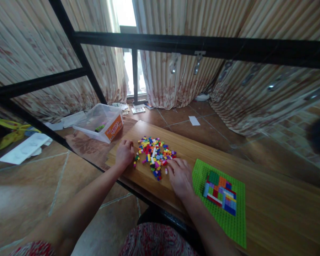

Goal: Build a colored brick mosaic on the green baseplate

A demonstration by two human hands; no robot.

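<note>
Lying between left hand [124,153] and right hand [180,176]: a heap of small bricks [153,151]

The heap of small bricks is spreading loosely over the left part of the wooden counter [277,217], its pieces showing red, yellow, blue, white, pink, orange and green; the left hand is resting at the heap's left edge, its fingers curling inward, and whether it is gripping a piece I cannot tell; the right hand is standing at the near right side, palm down and partly open, its fingers bending loosely towards the pieces; a pale pink brick [166,171] is lying just beside its fingertips, and whether they are pinching anything is too small to tell.

To the right of the right hand, a green baseplate [198,170] is lying on the counter; it is carrying a patchwork of bricks [220,192] in dark green, orange, red, white, yellow and several blues, with bare studs showing all around.

Beyond the counter's left end, a clear plastic box [92,132] is sitting with an orange label [114,128] facing out, and some green pieces [99,128] are showing inside; farther back, pleated curtains [165,78] are hanging behind a black metal frame [176,42], and a white paper [194,121] is lying on the tiled floor [176,117].
</note>
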